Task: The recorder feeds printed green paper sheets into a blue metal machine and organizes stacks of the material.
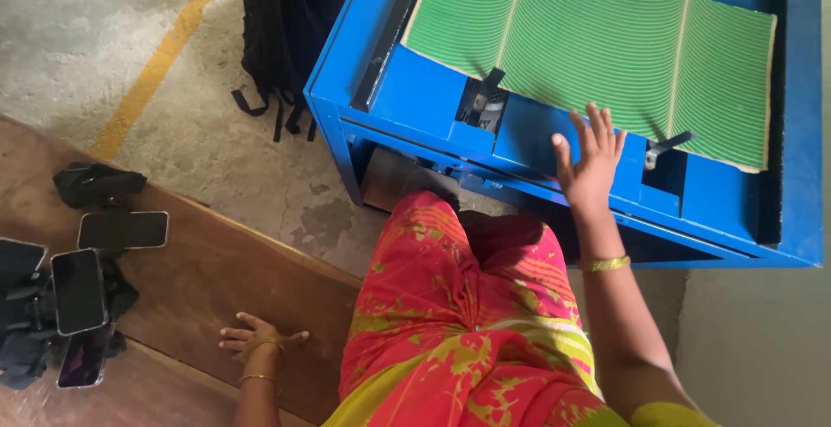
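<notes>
My right hand (pixel 590 159) is raised with fingers spread, at the front edge of a blue machine (pixel 407 98), just below a green ribbed sheet (pixel 597 42) lying on its top. The palm holds nothing. My left hand (pixel 255 338) rests flat with fingers apart on a brown wooden board (pixel 208 271) at my left side, empty. Both wrists wear gold bangles. My lap in red and yellow cloth fills the lower middle.
Several dark phones (pixel 121 230) and black pouches (pixel 97 183) lie on the board at the far left. A black backpack (pixel 281 29) leans by the machine. Concrete floor with a yellow line (pixel 160 59) lies behind. Two small metal clips (pixel 666 143) hold the sheet's edge.
</notes>
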